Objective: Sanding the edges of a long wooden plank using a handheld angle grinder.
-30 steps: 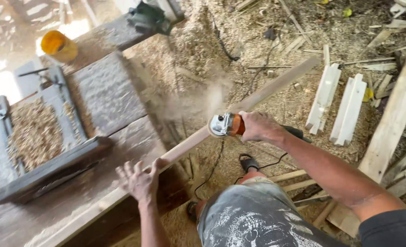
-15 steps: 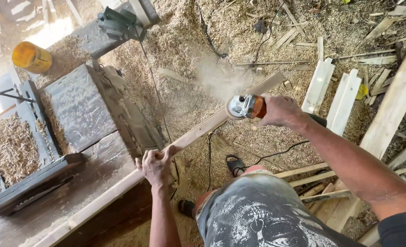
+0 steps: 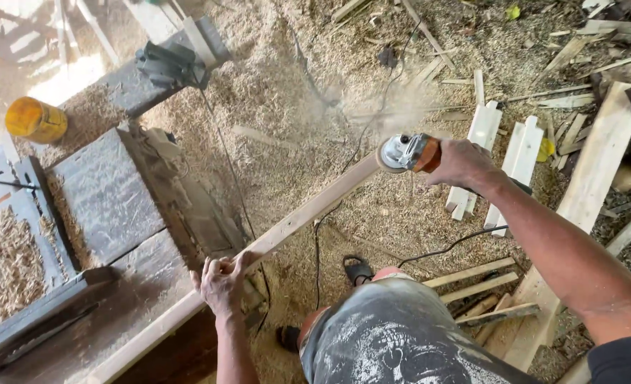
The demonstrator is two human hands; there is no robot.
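A long pale wooden batten (image 3: 298, 217) is seen lying diagonally, its near-left part resting on the dark weathered workbench (image 3: 109, 192) and its far-right end projecting over the sawdust-covered floor (image 3: 287, 92). The left hand (image 3: 222, 283) is closed around the batten at the bench edge, fingers wrapped over its top. The right hand (image 3: 465, 165) is gripped around the orange body of a corded angle grinder with a silver head (image 3: 406, 153), and the grinder head is held against the far end of the batten. A pale dust cloud (image 3: 394, 107) is observed just beyond the grinder. Compared with half a second earlier, the grinder is recorded further right along the batten, now at its very end, and the left hand lies slightly nearer and lower on the wood; the dust plume has shifted right with the tool. A yellow cylindrical container (image 3: 35, 119) stands far left, and two notched white wooden pieces (image 3: 504, 163) lie on the floor, partly hidden behind the right forearm. A black cable (image 3: 443, 249) trails across the shavings near the person's legs.
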